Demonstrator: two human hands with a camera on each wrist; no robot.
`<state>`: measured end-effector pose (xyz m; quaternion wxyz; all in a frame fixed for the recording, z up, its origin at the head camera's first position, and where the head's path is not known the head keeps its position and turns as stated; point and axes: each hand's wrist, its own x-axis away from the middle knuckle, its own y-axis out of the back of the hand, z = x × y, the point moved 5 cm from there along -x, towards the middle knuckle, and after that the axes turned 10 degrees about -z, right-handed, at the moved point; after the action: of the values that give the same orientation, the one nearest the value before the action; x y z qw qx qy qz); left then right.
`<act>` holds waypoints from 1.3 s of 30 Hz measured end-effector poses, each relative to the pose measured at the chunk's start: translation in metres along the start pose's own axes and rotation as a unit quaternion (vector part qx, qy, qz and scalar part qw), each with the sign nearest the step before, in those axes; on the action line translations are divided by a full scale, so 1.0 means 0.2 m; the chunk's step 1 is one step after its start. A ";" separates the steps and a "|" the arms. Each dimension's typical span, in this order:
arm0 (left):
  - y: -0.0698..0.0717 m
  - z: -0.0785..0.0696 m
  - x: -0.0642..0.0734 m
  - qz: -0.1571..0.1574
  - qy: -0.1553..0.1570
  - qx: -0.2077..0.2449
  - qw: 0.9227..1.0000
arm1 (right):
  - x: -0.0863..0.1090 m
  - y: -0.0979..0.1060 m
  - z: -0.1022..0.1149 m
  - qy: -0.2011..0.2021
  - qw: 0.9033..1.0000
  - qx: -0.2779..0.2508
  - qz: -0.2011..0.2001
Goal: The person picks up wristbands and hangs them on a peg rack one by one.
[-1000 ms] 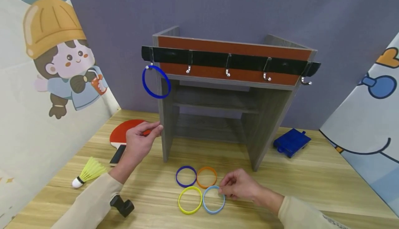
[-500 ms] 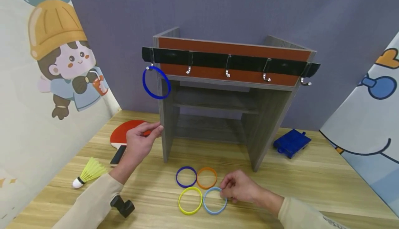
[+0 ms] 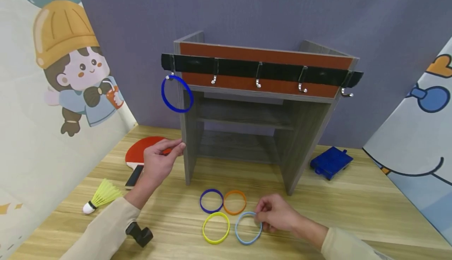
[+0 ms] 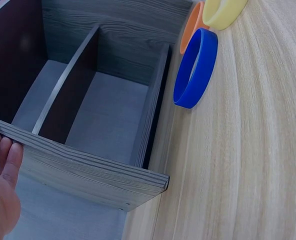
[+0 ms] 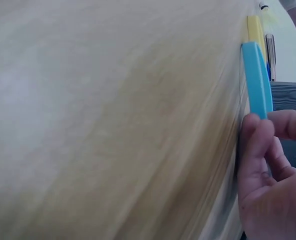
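My right hand (image 3: pixel 277 215) pinches the right side of a light blue wristband (image 3: pixel 238 228) between thumb and fingertips, low over the table. In the right wrist view the light blue band (image 5: pixel 257 77) stands out from the fingertips. My left hand (image 3: pixel 159 162) grips the front edge of the left side panel (image 3: pixel 188 154) of a grey wooden shelf; its fingers (image 4: pixel 10 160) curl at that edge in the left wrist view. Yellow (image 3: pixel 216 241), orange (image 3: pixel 234 213) and dark blue (image 3: pixel 211 211) wristbands lie flat on the table. Another blue wristband (image 3: pixel 190 103) hangs from the leftmost hook.
A black rail (image 3: pixel 236 64) with several silver hooks crosses the shelf's front. To the left lie a red table-tennis bat (image 3: pixel 137 150) and a yellow shuttlecock (image 3: pixel 105 193). A dark blue plastic object (image 3: pixel 331 162) sits right of the shelf. Printed panels and a purple-grey backdrop surround the table.
My right hand has moved slightly to the right with the light blue wristband, pulling it away from the yellow one. The left hand keeps its place on the panel.
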<state>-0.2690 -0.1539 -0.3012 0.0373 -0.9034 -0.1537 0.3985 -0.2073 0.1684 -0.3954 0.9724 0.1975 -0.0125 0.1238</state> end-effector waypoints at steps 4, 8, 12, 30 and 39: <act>0.00 0.00 0.00 -0.001 -0.007 -0.005 1.000 | 0.02 0.02 -0.02 -0.023 0.999 -0.022 0.003; 0.00 0.00 0.00 -0.001 -0.008 -0.009 1.000 | 0.04 0.03 -0.03 -0.043 0.998 -0.042 0.010; 0.00 0.00 0.00 -0.001 -0.002 -0.002 1.000 | 0.05 0.04 -0.03 -0.048 0.997 -0.051 0.016; 0.01 0.02 0.00 0.003 0.005 -0.005 1.000 | 0.06 0.08 -0.05 -0.034 0.993 -0.108 0.036; 0.01 0.01 0.00 0.004 -0.005 -0.002 1.000 | 0.06 0.11 -0.05 -0.028 0.990 -0.130 0.042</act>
<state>-0.2701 -0.1551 -0.3027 0.0336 -0.9020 -0.1512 0.4029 -0.2003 0.1952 -0.3962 0.9830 0.0717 -0.0644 0.1565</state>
